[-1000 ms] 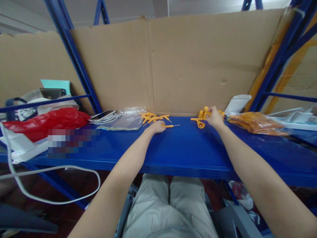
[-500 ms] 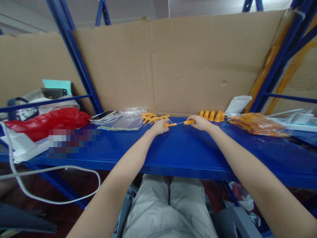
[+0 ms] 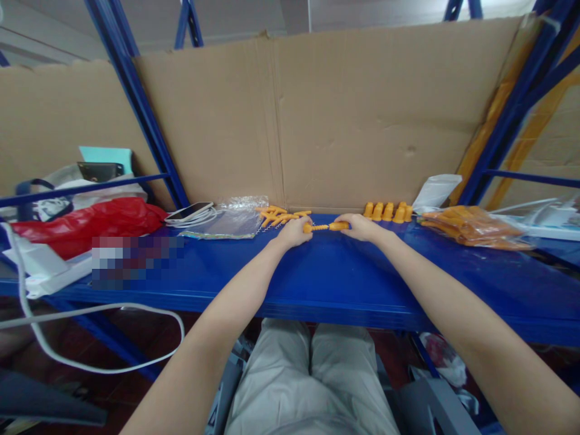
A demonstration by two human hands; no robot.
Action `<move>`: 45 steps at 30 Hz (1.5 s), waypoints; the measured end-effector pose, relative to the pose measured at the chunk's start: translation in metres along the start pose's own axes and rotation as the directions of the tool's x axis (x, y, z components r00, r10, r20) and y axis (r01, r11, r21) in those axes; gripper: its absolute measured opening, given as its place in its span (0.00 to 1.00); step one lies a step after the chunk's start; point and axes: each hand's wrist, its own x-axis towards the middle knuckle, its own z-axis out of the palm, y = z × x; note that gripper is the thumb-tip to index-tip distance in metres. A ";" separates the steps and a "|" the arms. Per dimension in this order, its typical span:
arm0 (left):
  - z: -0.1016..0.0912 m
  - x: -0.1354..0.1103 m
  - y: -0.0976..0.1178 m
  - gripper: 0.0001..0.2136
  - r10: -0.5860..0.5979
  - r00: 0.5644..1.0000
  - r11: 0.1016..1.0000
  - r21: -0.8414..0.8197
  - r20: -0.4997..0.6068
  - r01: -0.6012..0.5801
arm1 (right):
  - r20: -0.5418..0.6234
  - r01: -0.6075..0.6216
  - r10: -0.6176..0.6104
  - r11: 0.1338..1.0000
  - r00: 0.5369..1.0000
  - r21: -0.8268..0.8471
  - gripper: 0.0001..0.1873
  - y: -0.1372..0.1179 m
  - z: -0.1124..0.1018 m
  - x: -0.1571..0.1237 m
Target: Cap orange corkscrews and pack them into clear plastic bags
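My left hand (image 3: 295, 231) is closed round an orange ribbed handle piece (image 3: 316, 228) low over the blue shelf (image 3: 344, 275). My right hand (image 3: 360, 226) is closed on an orange cap (image 3: 339, 226). The cap and the handle piece meet end to end between the two hands. Behind my left hand lies a small pile of orange handle pieces (image 3: 277, 215). Several orange caps (image 3: 388, 211) stand in a row behind my right hand, by the cardboard backing (image 3: 362, 115).
A clear plastic bag (image 3: 229, 220) and a phone with a white cable (image 3: 189, 212) lie to the left. Red plastic (image 3: 81, 222) and white items crowd the far left. A bag of orange parts (image 3: 471, 225) and a white pouch (image 3: 435, 190) sit on the right.
My right hand left the row of caps with one cap and carried it left to the handle piece. The gap between cap and handle has closed. My left hand stayed put.
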 end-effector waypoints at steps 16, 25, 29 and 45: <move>0.004 0.004 -0.008 0.16 0.010 0.999 0.995 -0.095 -0.036 -0.013 | -0.039 -0.149 0.182 0.894 0.983 0.423 0.26 0.010 0.011 0.002; 0.003 0.003 -0.008 0.15 0.002 1.000 0.992 -0.123 -0.022 -0.005 | 0.233 -0.379 0.312 0.579 0.921 0.722 0.10 -0.002 -0.010 -0.008; 0.002 0.003 -0.007 0.16 -0.002 1.000 0.992 -0.128 -0.009 0.001 | 0.287 -0.453 0.376 0.500 0.881 0.738 0.12 -0.011 -0.009 -0.008; -0.002 0.000 -0.003 0.16 -0.028 0.999 0.993 -0.112 0.016 0.030 | 0.355 -0.487 0.336 0.537 0.872 0.689 0.25 -0.013 -0.010 -0.007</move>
